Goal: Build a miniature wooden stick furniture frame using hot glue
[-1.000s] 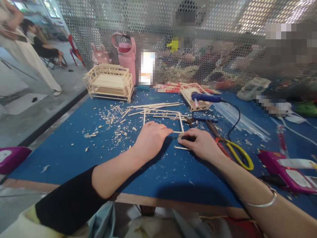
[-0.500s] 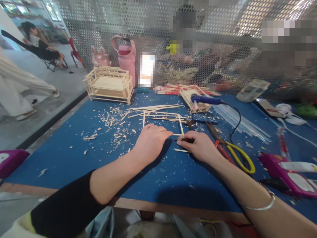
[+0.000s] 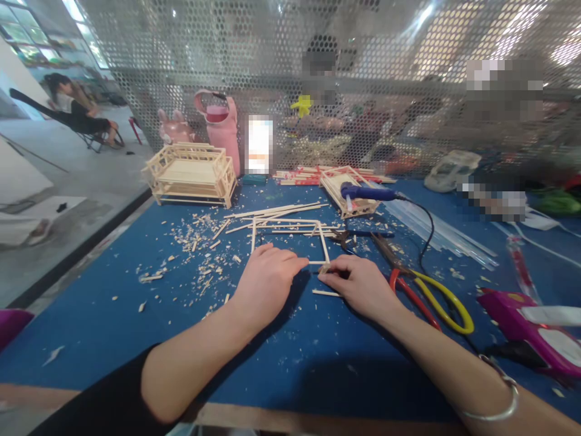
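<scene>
A rectangular frame of thin wooden sticks (image 3: 288, 223) stands on the blue table between my hands. My left hand (image 3: 269, 280) is closed on the near stick of this frame, the thumb and index finger pointing along it to the right. At the frame's near right corner, my right hand (image 3: 358, 280) pinches the joint between thumb and fingers. A short loose stick (image 3: 325, 293) lies just below my right fingertips. The left end of the held stick is hidden behind my left hand.
Wood scraps (image 3: 200, 242) litter the blue table (image 3: 136, 345). A miniature wooden bed (image 3: 190, 175) stands at back left beside a pink bottle (image 3: 223, 136). To the right lie yellow-and-red-handled pliers (image 3: 447, 297), a blue glue gun (image 3: 370, 192), clear glue sticks (image 3: 440, 230) and a purple device (image 3: 531, 330).
The view has shifted, so the table and objects sit slightly lower and further left. Both hands keep their grip on the stick frame. The walking person's legs at the left have mostly left view.
</scene>
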Demonstrator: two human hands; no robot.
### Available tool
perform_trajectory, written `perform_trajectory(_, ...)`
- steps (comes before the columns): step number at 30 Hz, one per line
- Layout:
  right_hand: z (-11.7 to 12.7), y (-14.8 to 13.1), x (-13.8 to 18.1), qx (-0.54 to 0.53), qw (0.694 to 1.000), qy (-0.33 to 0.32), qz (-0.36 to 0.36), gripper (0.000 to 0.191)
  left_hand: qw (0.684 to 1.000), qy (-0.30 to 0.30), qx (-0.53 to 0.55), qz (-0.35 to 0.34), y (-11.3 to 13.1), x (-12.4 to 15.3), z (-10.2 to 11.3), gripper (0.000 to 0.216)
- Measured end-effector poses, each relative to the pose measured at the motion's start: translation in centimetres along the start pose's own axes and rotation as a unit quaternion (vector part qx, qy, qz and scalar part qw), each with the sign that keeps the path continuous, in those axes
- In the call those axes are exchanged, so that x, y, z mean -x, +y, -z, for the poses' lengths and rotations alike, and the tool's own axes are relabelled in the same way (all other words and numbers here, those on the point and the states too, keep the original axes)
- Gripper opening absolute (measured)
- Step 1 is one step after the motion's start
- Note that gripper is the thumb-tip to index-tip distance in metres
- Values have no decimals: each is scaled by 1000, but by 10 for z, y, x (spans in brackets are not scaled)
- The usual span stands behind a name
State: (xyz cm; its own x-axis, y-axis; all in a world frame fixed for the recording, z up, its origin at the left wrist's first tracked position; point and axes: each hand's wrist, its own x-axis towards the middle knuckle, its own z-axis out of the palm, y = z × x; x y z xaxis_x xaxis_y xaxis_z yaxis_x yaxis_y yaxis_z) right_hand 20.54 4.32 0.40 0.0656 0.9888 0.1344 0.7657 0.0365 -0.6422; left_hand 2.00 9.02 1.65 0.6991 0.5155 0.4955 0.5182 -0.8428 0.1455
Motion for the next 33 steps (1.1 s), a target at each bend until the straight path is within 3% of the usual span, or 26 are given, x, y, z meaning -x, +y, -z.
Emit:
perform_trajectory(10,-1,1,-2,15,1000,3,26,14,999,40,8,1,-3,2,-1,33)
perform_trajectory(19,-1,-3,-2,18,1000,-11,-18,12,1000,29,7,7,-1,2,3,31)
perform_trajectory(33,-2,-4,-2,1,1000,3,-24,12,999,7,32,28,-2,0,0,32)
